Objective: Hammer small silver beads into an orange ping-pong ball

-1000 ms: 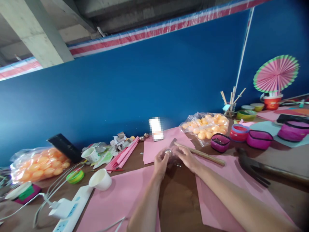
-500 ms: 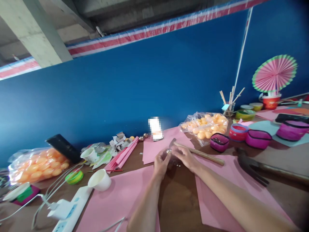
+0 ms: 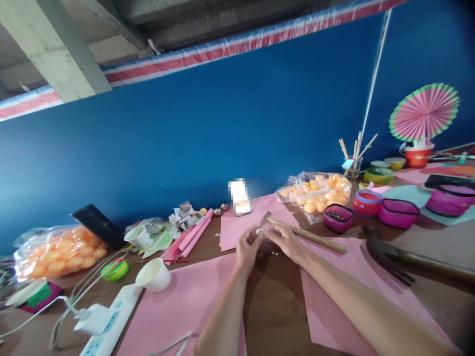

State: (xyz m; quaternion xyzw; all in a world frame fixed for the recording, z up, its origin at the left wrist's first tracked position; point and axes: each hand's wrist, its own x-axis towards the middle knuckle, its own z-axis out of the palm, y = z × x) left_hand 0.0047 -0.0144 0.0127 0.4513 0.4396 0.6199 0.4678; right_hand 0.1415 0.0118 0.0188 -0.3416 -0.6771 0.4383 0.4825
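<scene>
Over the middle of the table, a small shiny metal piece (image 3: 260, 230) is pinched between the thumb and fingers of my left hand (image 3: 246, 251). My right hand (image 3: 285, 241) meets it from the other side, its fingers curled in against the same piece. Its exact kind is too small to make out. Just under the fingers lie several small glinting bits (image 3: 272, 251), partly hidden by my hands. Right behind my right hand rests a small hammer (image 3: 315, 238) with a wooden handle, its head on pink paper (image 3: 237, 232).
A larger claw hammer (image 3: 393, 254) lies at the right. Purple fabric containers (image 3: 398, 213) and a bag of orange balls (image 3: 315, 193) stand behind. At left are a white paper cup (image 3: 154, 275), a power strip (image 3: 111, 321), cables and another bag of orange balls (image 3: 59, 252).
Hardly anything differs. Both hands stay at the same spot around the small metal piece, with only slight finger movement.
</scene>
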